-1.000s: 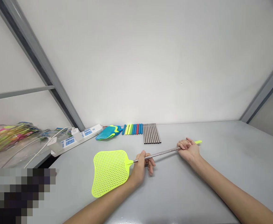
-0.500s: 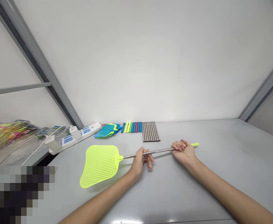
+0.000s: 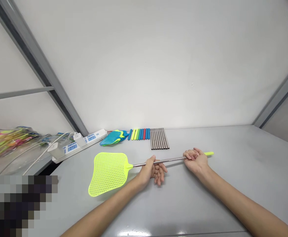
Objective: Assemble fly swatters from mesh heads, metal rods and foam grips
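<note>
A yellow-green fly swatter with a perforated head and a metal telescopic shaft lies across both hands, above the table. My right hand is closed around the shaft close to the yellow-green handle, whose end sticks out to the right. Nearer the swatter head, my left hand carries the shaft between thumb and palm, its other fingers loosely curled and partly spread beneath. Behind them, metal tubes are lined up side by side, beside a row of coloured handles. Blue and yellow-green swatter heads are stacked to their left.
A white power strip with plugged-in chargers and cables lies along the table's left edge. Bagged colourful items sit on a surface farther left. A white wall rises behind the grey table.
Both hands and the fly swatter have shifted slightly to the right. The lower fingers of my left hand have loosened and spread a little. The lined-up parts stay where they were.
</note>
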`<action>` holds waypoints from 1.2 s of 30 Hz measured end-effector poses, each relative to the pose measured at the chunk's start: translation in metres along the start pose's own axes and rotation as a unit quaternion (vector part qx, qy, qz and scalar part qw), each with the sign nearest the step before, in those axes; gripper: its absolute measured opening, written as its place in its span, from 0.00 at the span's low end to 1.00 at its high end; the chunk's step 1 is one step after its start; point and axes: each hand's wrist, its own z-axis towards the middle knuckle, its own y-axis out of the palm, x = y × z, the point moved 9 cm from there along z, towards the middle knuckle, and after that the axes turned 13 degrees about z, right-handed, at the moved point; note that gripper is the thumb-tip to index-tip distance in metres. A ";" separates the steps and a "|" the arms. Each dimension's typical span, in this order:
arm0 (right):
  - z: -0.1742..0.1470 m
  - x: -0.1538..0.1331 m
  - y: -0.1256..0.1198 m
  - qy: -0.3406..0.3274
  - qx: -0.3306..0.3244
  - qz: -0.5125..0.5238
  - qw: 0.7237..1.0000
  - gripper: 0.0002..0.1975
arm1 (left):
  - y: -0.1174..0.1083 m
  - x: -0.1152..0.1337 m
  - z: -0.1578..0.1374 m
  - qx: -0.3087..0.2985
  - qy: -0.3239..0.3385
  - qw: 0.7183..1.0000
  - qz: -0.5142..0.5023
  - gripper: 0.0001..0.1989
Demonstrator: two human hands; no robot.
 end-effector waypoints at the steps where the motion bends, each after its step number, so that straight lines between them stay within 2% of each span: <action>1: 0.000 0.001 0.000 0.001 -0.001 -0.001 1.000 0.16 | 0.003 -0.002 -0.001 -0.009 -0.009 1.000 0.004 0.28; 6: -0.005 0.010 -0.001 0.013 0.001 -0.001 1.000 0.16 | 0.015 -0.003 -0.004 -0.017 -0.007 1.000 0.009 0.28; 13: -0.013 0.014 0.001 0.013 0.019 0.022 0.999 0.16 | 0.016 -0.005 -0.001 -0.030 -0.010 0.999 -0.018 0.28; 19: -0.020 0.029 -0.005 0.053 0.051 0.056 0.996 0.16 | 0.017 -0.007 0.002 -0.017 0.021 1.000 0.009 0.29; 26: -0.014 0.027 -0.001 0.085 0.039 0.056 0.994 0.16 | 0.017 -0.002 0.000 0.005 0.021 1.000 0.022 0.28; 36: -0.011 0.028 -0.009 0.097 0.079 0.066 0.990 0.15 | 0.015 -0.001 0.002 -0.004 0.008 0.999 0.036 0.28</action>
